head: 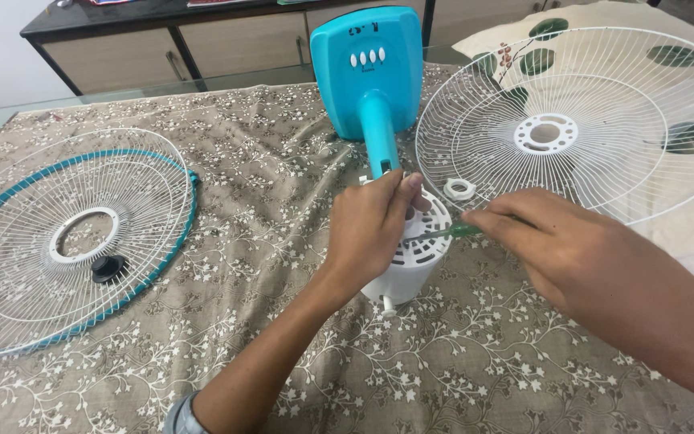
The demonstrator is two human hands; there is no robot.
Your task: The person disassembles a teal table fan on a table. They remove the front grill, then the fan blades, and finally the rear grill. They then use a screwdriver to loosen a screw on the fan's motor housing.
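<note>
Screwdriver [451, 231] lies near-horizontal, tip pointing left into white motor housing [411, 269].

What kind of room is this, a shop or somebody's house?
Probably a house. A flowery tablecloth covers the table, a low sideboard with drawers stands by the wall, and the left hand and right hand work on a taken-apart fan motor.
</note>
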